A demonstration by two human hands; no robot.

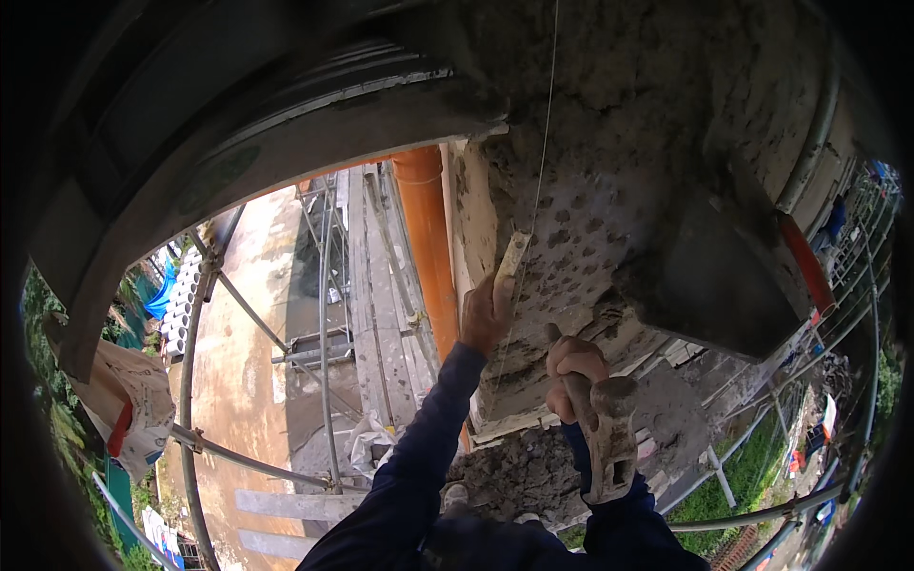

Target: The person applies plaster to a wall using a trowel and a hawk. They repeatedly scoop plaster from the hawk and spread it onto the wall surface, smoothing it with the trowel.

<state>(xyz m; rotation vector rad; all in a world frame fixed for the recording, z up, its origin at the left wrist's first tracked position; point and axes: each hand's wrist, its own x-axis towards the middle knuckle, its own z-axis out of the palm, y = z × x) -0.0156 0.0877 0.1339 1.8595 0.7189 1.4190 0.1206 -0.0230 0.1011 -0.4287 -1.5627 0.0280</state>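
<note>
My left hand [488, 314] is closed round a short, pale, flat strip [515, 255], which looks like wood. It holds the strip upright at the corner of a mortar-covered wall [581, 228]. A thin taut string [546, 124] runs down to the strip's top end. Lower and to the right, my right hand [577, 373] grips a mortar-caked tool [609, 443] by its short handle. The tool has a blocky end with a rectangular opening, and I cannot make out its exact kind. Rows of small pits mark the grey mortar beside the strip.
An orange pipe [426, 238] runs down left of the wall corner. A dark flat panel [714, 266] juts out at the right. Scaffold poles [257, 462] and planks [386, 324] surround the spot. Loose grey mortar [524, 471] lies below my hands, and a sack [129, 400] hangs at the left.
</note>
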